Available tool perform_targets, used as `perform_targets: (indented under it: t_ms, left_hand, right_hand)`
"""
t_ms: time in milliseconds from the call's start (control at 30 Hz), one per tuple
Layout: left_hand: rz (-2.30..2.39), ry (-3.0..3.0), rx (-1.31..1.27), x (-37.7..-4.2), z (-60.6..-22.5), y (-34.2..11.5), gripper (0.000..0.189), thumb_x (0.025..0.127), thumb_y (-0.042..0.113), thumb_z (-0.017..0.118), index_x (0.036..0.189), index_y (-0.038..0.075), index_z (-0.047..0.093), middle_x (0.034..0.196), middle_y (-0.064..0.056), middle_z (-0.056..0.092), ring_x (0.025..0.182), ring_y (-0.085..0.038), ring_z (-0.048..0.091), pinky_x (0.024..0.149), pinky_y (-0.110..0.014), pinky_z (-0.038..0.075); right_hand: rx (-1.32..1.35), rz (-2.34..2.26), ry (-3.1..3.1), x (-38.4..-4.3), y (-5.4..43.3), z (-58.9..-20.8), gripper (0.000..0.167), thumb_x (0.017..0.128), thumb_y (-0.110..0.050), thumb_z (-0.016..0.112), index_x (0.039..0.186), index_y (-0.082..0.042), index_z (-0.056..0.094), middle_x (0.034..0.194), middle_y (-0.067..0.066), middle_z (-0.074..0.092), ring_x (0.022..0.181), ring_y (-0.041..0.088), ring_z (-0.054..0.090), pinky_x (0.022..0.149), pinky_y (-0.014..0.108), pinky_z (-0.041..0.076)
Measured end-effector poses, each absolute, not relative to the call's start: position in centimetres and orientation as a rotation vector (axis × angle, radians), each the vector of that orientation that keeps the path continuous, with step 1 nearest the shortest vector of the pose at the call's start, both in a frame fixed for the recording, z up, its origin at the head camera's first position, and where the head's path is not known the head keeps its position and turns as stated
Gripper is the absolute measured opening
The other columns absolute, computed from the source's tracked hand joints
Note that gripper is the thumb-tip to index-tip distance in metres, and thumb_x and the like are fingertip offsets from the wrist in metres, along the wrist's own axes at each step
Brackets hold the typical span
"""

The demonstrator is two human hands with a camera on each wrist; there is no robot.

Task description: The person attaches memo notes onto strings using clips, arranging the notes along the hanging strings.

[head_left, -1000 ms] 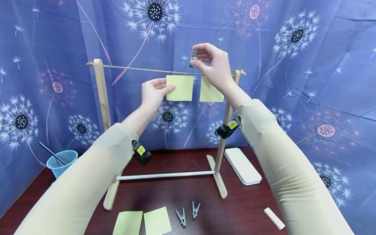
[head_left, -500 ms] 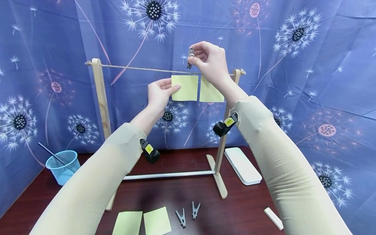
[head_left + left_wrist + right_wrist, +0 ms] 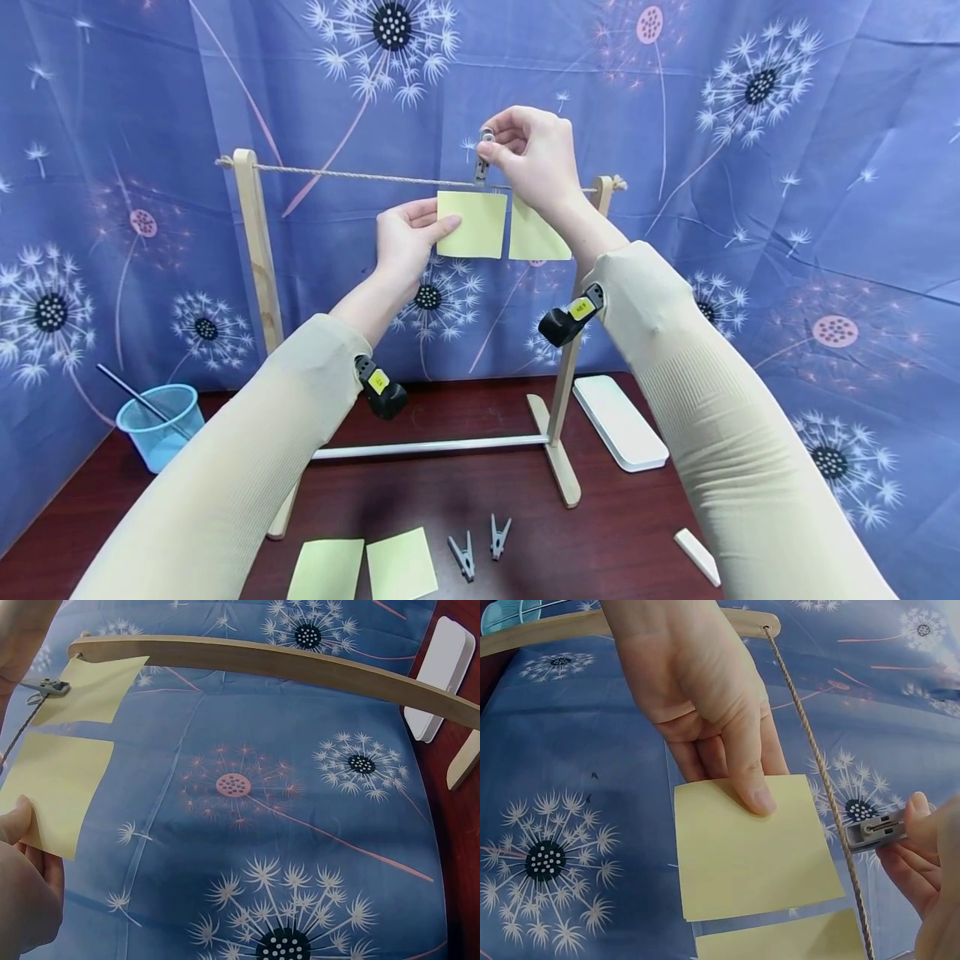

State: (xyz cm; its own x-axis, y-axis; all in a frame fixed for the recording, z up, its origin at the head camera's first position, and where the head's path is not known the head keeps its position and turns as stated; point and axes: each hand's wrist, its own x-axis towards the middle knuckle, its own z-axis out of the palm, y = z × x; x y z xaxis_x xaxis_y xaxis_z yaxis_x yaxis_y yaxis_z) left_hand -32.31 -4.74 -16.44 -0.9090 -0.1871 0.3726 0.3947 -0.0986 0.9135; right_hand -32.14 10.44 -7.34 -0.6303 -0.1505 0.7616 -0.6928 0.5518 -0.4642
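Note:
My left hand (image 3: 407, 242) pinches a yellow sticky note (image 3: 472, 225) by its left edge, thumb in front and fingers behind. The note's top edge lies just under the rope (image 3: 360, 177). Above it, my right hand (image 3: 536, 154) pinches a grey clothespin (image 3: 877, 829) between thumb and fingers, its tip right at the rope in the right wrist view. A second yellow note (image 3: 536, 233) hangs to the right, partly behind my right hand; in the left wrist view another clothespin (image 3: 51, 686) fastens it to the rope.
The rope runs between two wooden posts (image 3: 258, 242) joined low down by a white rod (image 3: 435, 447). On the table lie two yellow notes (image 3: 401, 564), two clothespins (image 3: 462, 556), a white case (image 3: 621, 423) and a white block (image 3: 697, 557). A blue mesh cup (image 3: 161, 425) stands left.
My left hand has carried the sticky note right, close beside the hanging one. My right hand has shifted slightly left, and the clothespin has come down to the rope.

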Motion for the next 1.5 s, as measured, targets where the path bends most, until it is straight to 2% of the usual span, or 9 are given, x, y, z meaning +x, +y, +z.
perform_targets:
  t_ms: [333, 833, 1067, 1267, 1500]
  left_hand:
    - [-2.072, -1.804, -0.237, -32.14, -16.33, -4.19, 0.037, 0.084, 0.008, 0.076, 0.119, -0.001, 0.068, 0.115, -0.020, 0.070, 0.088, -0.011, 0.071, 0.081, -0.023, 0.056]
    - [-2.116, -1.768, -0.257, -32.37, -16.55, -4.19, 0.038, 0.084, 0.005, 0.075, 0.121, -0.002, 0.066, 0.117, -0.021, 0.069, 0.098, -0.019, 0.071, 0.084, -0.026, 0.056]
    - [-2.127, -1.754, -0.244, -32.30, -16.55, -4.36, 0.038, 0.083, 0.004, 0.076, 0.119, -0.002, 0.067, 0.116, -0.020, 0.069, 0.095, -0.015, 0.071, 0.082, -0.024, 0.056]
    - [-2.103, -1.760, -0.273, -32.27, -16.51, -4.39, 0.039, 0.084, 0.003, 0.076, 0.121, -0.003, 0.066, 0.116, -0.021, 0.069, 0.092, -0.012, 0.070, 0.082, -0.024, 0.056]
    - [-2.127, -1.739, -0.282, -32.17, -16.30, -4.31, 0.038, 0.083, 0.002, 0.076, 0.120, -0.003, 0.067, 0.115, -0.021, 0.069, 0.091, -0.013, 0.071, 0.082, -0.024, 0.056]
  right_hand:
    - [0.649, 1.043, -2.148, -32.31, 10.53, -7.27, 0.015, 0.088, -0.011, 0.071, 0.101, -0.002, 0.072, 0.077, -0.005, 0.066, 0.065, -0.001, 0.057, 0.069, 0.016, 0.045]
    - [0.600, 0.936, -2.302, -32.42, 10.02, -7.65, 0.018, 0.092, -0.016, 0.068, 0.106, -0.006, 0.072, 0.090, 0.002, 0.070, 0.081, 0.007, 0.063, 0.078, 0.019, 0.048]
    - [0.603, 0.863, -2.383, -32.23, 9.99, -7.70, 0.025, 0.094, -0.020, 0.066, 0.115, -0.008, 0.070, 0.104, 0.007, 0.072, 0.093, 0.012, 0.067, 0.085, 0.021, 0.049]
    - [0.640, 0.801, -2.395, -32.16, 10.12, -7.91, 0.027, 0.094, -0.019, 0.065, 0.117, -0.005, 0.069, 0.105, 0.009, 0.071, 0.091, 0.015, 0.066, 0.083, 0.022, 0.049]
    - [0.660, 0.782, -2.389, -32.19, 10.21, -8.06, 0.028, 0.094, -0.018, 0.066, 0.118, -0.004, 0.068, 0.105, 0.011, 0.071, 0.089, 0.016, 0.065, 0.080, 0.022, 0.049]
